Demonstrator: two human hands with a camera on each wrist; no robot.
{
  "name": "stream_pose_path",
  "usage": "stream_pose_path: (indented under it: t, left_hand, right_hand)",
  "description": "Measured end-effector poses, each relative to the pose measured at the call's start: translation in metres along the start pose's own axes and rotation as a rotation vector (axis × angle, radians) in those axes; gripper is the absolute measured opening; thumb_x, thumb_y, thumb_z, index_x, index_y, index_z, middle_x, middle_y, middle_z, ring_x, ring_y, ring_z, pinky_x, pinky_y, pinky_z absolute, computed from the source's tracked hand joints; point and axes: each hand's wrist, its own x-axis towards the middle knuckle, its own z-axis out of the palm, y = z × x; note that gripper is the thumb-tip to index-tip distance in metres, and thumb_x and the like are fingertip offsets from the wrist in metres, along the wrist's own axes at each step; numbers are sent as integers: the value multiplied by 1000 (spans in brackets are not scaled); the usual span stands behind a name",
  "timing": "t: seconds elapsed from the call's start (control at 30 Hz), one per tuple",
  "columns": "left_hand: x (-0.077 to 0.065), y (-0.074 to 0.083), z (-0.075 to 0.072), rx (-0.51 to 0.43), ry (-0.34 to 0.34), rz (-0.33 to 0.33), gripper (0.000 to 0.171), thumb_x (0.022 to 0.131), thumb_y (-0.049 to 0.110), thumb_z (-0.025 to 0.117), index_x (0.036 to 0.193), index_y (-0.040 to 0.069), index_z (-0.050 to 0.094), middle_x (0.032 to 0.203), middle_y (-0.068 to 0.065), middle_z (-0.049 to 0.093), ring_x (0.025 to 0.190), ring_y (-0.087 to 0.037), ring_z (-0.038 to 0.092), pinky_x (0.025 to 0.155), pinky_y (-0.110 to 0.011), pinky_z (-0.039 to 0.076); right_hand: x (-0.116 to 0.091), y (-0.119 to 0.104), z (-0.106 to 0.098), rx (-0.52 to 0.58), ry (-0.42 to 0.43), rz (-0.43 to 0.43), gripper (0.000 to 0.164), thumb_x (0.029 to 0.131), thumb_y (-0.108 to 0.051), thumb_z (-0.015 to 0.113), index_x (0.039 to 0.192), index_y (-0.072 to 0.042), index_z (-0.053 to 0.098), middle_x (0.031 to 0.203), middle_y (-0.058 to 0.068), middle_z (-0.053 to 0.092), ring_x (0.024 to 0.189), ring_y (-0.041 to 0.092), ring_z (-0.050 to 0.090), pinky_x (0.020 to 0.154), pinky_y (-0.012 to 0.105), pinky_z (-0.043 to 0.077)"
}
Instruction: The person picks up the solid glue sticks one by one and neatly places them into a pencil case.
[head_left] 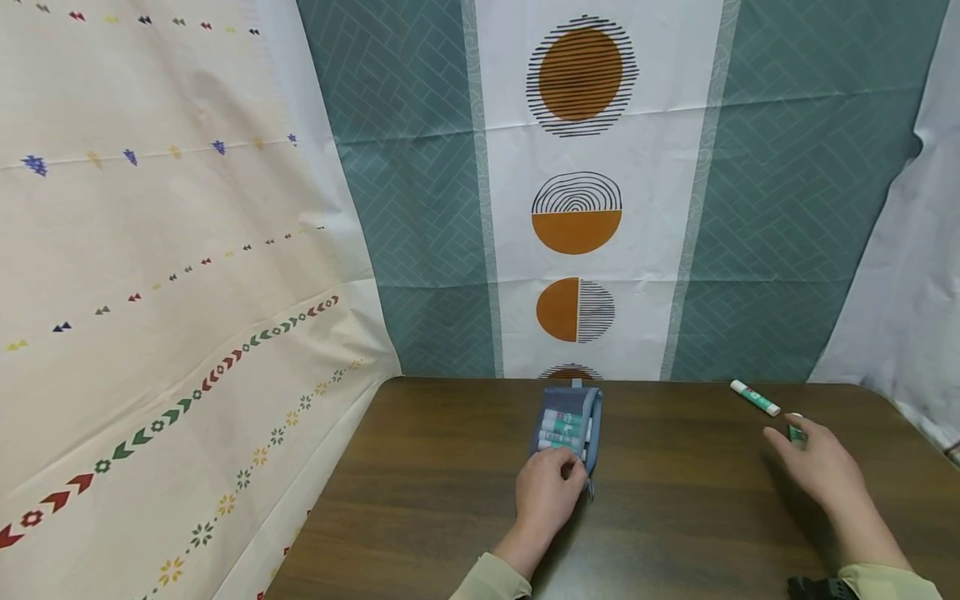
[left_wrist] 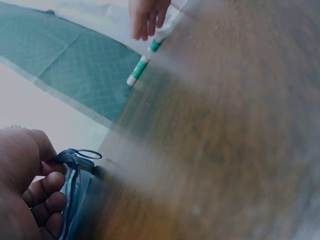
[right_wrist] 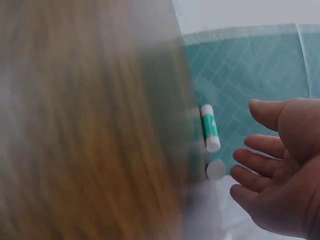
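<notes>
Surface: dark brown wood-grain tabletop (head_left: 675, 517), its far corners rounded.
Far right: white-and-green cylindrical tube (head_left: 755, 398), lying aslant near the edge.
Just beside: second white-and-green tube (head_left: 797, 433), partly hidden by the right hand (head_left: 825, 468).
Far middle: blue-grey zippered fabric pouch (head_left: 562, 397) with more tubes (head_left: 562, 422) inside; whether flat or raised, unclear.

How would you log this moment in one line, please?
left hand: pinches pouch | right hand: open near green-and-white tube | second tube: on table | pouch: similar tubes inside
</notes>
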Motion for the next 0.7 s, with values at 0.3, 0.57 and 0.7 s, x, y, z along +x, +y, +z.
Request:
stream_pose_path:
  t: [0.3, 0.57, 0.7]
  left_hand:
    - [-1, 1, -2, 4, 17, 18, 19, 93, 21, 79, 76, 26, 73, 74, 17, 58, 71, -6, 55, 64, -30, 46]
    - [1, -1, -1, -9, -16, -16, 19, 95, 23, 78, 77, 27, 74, 75, 17, 58, 72, -5, 55, 67, -30, 47]
    - [2, -1, -1, -7, -24, -22, 19, 96, 23, 78, 78, 27, 74, 76, 17, 58, 72, -5, 54, 67, -30, 47]
  right_hand:
    - [0, 19, -9, 17, -78, 51, 85, 117, -49, 44, 154, 25, 29, 148, 55, 38, 130, 74, 41, 98, 79, 41]
    - [1, 28, -10, 11, -104, 52, 83, 116, -49, 46, 150, 25, 35, 146, 54, 41, 128, 73, 45, 96, 76, 44]
    - [3, 30, -10, 8, -112, 41, 81, 116, -46, 48, 148, 27, 36, 143, 54, 43, 126, 73, 46, 95, 75, 45]
